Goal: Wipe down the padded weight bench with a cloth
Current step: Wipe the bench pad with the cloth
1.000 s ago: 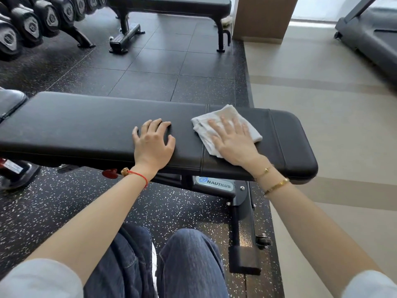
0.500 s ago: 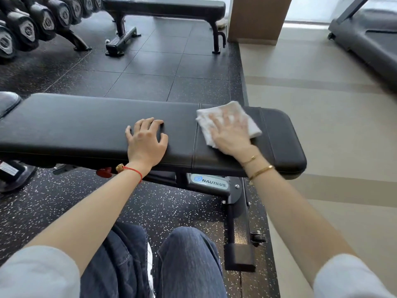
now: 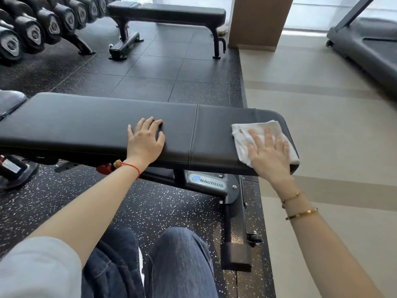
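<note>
Speckled black rubber flooring (image 3: pixel 64 203) meets pale vinyl just past the right end of the padded weight bench (image 3: pixel 96 121), whose long axis runs from nine o'clock to three o'clock across the view, close in front of the person's knees. On its top, at the three o'clock end beyond the cross seam, lies the white cloth (image 3: pixel 242 136), spread nearly flat, its far corner toward one o'clock and its right edge reaching the rounded end of the pad. Covering the cloth's near half is the right hand (image 3: pixel 268 155), fingers straight and slightly fanned, pointing toward twelve o'clock, palm pressing down rather than gripping; nothing is pinched. Over at the middle of the pad, left of the seam, the left hand (image 3: pixel 146 143) rests flat and bare with fingers straight and together, apparently bracing. From the right fingers, nearly all the unwiped-looking length lies toward nine o'clock, so the coming stroke would likely have to travel along the long axis that way, toward the left hand, which sits in its path. Dumbbells on a rack (image 3: pixel 32 33) and a second flat bench (image 3: pixel 167 14) stand at eleven and twelve o'clock.
</note>
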The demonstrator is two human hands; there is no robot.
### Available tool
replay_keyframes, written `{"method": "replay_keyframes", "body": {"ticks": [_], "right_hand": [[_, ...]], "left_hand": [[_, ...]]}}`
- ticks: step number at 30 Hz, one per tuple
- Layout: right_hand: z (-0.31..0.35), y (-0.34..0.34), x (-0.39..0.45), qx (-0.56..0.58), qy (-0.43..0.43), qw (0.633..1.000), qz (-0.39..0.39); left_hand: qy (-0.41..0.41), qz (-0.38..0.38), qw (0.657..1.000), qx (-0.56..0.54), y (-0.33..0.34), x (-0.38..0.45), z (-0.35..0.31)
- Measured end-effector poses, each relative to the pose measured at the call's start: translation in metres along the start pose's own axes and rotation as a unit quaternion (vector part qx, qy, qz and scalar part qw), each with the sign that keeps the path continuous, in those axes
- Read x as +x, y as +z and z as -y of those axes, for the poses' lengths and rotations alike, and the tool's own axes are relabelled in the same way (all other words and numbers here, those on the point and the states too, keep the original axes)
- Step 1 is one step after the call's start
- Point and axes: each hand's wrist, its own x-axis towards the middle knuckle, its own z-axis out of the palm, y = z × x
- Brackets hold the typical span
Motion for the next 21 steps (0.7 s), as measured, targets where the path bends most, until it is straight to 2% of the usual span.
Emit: {"method": "replay_keyframes", "body": {"ticks": [3, 6, 13, 16, 21], "right_hand": [[-0.004, -0.012, 0.035, 0.022, 0.053, 0.998, 0.032], [0.011, -0.018, 0.054, 0.025, 0.060, 0.996, 0.056], [0.048, 0.002, 0.023, -0.012, -0.089, 0.995, 0.046], [0.062, 0.001, 0.037, -0.003, -0.096, 0.993, 0.062], [0.117, 0.004, 0.074, 0.003, -0.106, 0.991, 0.084]], "left_hand": [[-0.001, 0.004, 1.000, 0.005, 0.000, 0.000, 0.000], [0.000, -0.002, 1.000, 0.011, 0.000, 0.000, 0.001], [0.005, -0.004, 1.000, 0.012, 0.002, 0.000, 0.004], [0.008, -0.002, 1.000, 0.008, -0.003, 0.003, 0.004], [0.076, 0.007, 0.997, 0.029, -0.019, 0.008, 0.020]]}}
